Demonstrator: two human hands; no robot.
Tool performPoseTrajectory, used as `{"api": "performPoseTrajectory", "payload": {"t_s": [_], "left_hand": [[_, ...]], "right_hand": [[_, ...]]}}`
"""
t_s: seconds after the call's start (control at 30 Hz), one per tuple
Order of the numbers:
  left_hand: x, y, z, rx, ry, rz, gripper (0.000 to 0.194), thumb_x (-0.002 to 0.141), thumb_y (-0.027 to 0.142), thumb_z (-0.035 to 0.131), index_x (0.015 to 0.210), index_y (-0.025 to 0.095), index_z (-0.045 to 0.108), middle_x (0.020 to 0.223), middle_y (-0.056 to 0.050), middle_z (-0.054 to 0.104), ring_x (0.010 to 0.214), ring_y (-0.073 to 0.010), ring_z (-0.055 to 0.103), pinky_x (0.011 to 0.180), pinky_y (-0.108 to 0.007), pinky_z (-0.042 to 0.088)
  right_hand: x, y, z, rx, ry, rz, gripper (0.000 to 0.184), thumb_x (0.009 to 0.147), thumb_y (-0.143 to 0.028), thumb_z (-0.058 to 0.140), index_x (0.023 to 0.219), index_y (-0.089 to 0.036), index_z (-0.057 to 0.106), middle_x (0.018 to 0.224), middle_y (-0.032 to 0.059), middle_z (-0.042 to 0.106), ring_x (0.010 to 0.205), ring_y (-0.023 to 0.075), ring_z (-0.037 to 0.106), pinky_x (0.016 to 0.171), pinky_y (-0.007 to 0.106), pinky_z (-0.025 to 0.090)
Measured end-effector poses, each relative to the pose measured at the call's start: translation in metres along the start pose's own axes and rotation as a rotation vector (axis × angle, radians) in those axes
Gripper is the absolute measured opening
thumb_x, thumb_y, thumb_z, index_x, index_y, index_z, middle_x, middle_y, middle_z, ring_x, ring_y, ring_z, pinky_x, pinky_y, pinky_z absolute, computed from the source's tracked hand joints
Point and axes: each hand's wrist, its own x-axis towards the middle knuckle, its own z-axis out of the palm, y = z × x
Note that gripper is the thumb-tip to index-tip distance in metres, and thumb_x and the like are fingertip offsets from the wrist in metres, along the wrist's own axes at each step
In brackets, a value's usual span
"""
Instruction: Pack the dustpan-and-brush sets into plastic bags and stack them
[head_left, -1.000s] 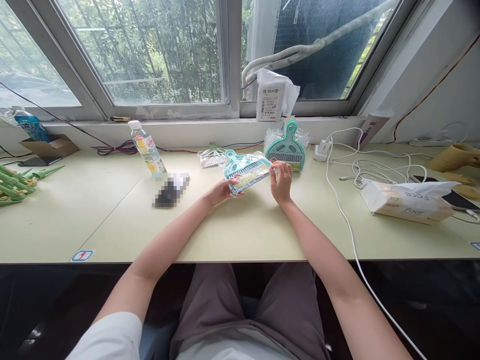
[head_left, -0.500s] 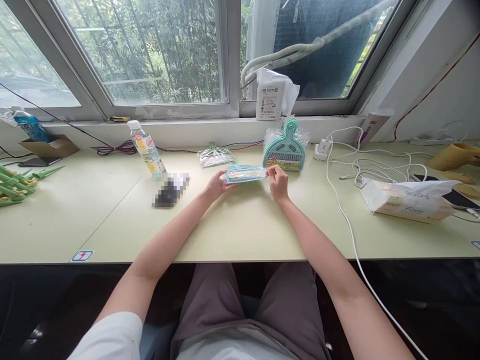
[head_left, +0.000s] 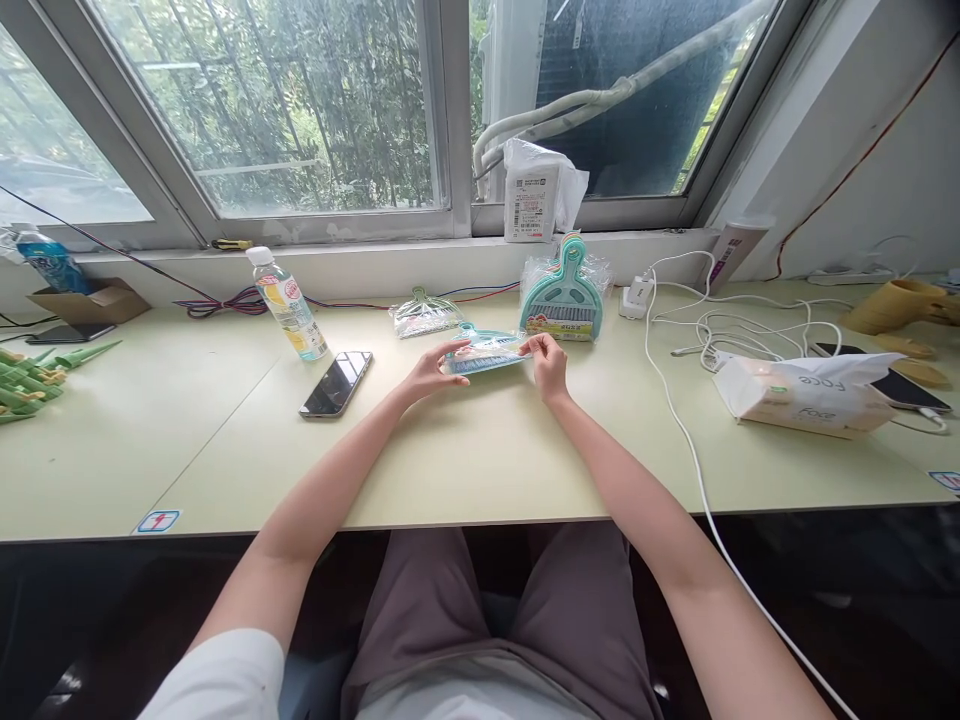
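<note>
A small turquoise dustpan [head_left: 487,360] in clear plastic wrap is held just above the table, tilted, in front of me. My left hand [head_left: 430,372] grips its left end, thumb below and fingers above. My right hand [head_left: 547,365] pinches the clear wrap at the right end. Behind my right hand stands a stack of wrapped dustpan-and-brush sets [head_left: 564,297], handles upward. Another wrapped, greenish set [head_left: 426,315] lies flat behind my left hand.
A bottle [head_left: 289,305] and a phone [head_left: 337,385] are left of my hands. To the right are white cables [head_left: 720,330], a charger [head_left: 636,297] and a tissue pack [head_left: 810,398]. Green plant-like pieces [head_left: 37,380] lie far left. A paper pack [head_left: 531,205] stands on the sill.
My left thumb and fingers have spread a little wider at the dustpan's left end. My right hand has shifted slightly left with the wrap. The view has tilted slightly.
</note>
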Motion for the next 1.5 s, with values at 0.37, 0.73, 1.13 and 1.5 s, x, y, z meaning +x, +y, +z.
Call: {"api": "performPoseTrajectory", "payload": {"t_s": [0.37, 0.73, 1.13, 1.5], "left_hand": [[0.002, 0.005, 0.007, 0.015, 0.03, 0.089, 0.045, 0.067, 0.044, 0.079, 0.108, 0.026, 0.073, 0.125, -0.01, 0.065, 0.125, -0.0294, 0.054, 0.108, -0.046, 0.038], [0.0, 0.036, 0.021, -0.061, 0.117, 0.029, 0.025, 0.079, 0.046, 0.068, 0.092, 0.027, 0.077, 0.127, -0.006, 0.064, 0.139, -0.0288, 0.036, 0.115, -0.051, 0.026], [-0.007, 0.031, 0.015, 0.284, 0.287, 0.18, 0.023, 0.085, 0.048, 0.058, 0.089, 0.031, 0.074, 0.108, -0.004, 0.071, 0.116, -0.0228, 0.057, 0.114, -0.047, 0.029], [-0.009, 0.046, 0.021, 0.378, 0.408, 0.157, 0.035, 0.081, 0.058, 0.057, 0.074, 0.027, 0.07, 0.079, -0.007, 0.067, 0.091, -0.0238, 0.06, 0.092, -0.039, 0.045]], "right_hand": [[0.006, 0.003, -0.002, 0.155, 0.104, 0.062, 0.026, 0.087, -0.044, 0.05, 0.074, -0.022, 0.053, 0.073, 0.0008, 0.063, 0.071, 0.0171, 0.062, 0.081, 0.034, 0.047], [0.019, 0.012, -0.02, 0.106, -0.17, 0.141, 0.044, 0.077, -0.06, 0.06, 0.098, -0.021, 0.062, 0.113, 0.0091, 0.067, 0.112, 0.0226, 0.058, 0.098, 0.038, 0.043], [0.009, 0.01, -0.018, 0.12, -0.532, 0.051, 0.033, 0.077, -0.049, 0.067, 0.096, -0.024, 0.076, 0.119, 0.0068, 0.068, 0.118, 0.0263, 0.059, 0.104, 0.044, 0.042], [0.005, -0.003, -0.011, 0.188, -0.51, 0.073, 0.034, 0.068, -0.053, 0.074, 0.088, -0.026, 0.077, 0.108, 0.0037, 0.073, 0.112, 0.0269, 0.063, 0.105, 0.044, 0.042]]}}
